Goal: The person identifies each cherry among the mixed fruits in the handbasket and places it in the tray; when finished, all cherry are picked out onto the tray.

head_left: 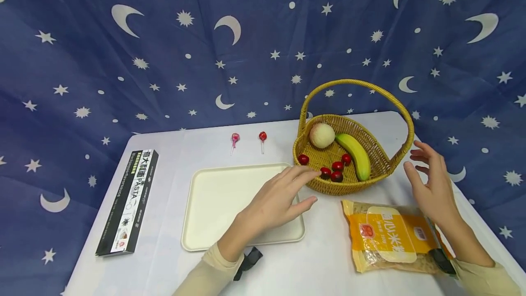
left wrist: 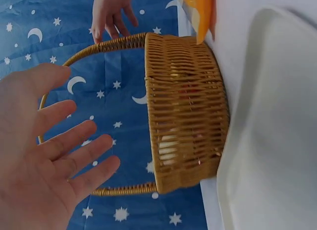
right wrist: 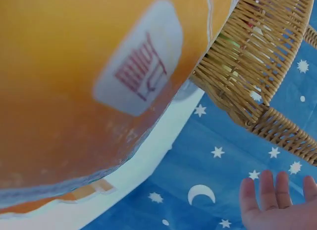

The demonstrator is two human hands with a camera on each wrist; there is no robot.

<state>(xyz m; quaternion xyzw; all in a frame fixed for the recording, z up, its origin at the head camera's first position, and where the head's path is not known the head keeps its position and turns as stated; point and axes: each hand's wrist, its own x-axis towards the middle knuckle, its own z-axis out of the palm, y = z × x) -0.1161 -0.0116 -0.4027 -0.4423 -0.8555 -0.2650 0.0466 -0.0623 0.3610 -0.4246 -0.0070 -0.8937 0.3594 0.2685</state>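
A wicker basket with a tall arched handle stands at the back right of the table. Inside it lie a peach, a banana and several dark red cherries. My left hand hovers over the right part of the cream tray, fingers stretched toward the basket's front left rim. On the other side, my right hand is raised beside the right foot of the handle, its fingers loosely bent with nothing between them. Below that hand lies an orange and clear food bag.
A long black pasta box lies at the left of the white table. Two lollipops, a pink lollipop and a red lollipop, lie behind the tray. A blue star-patterned cloth hangs behind the table.
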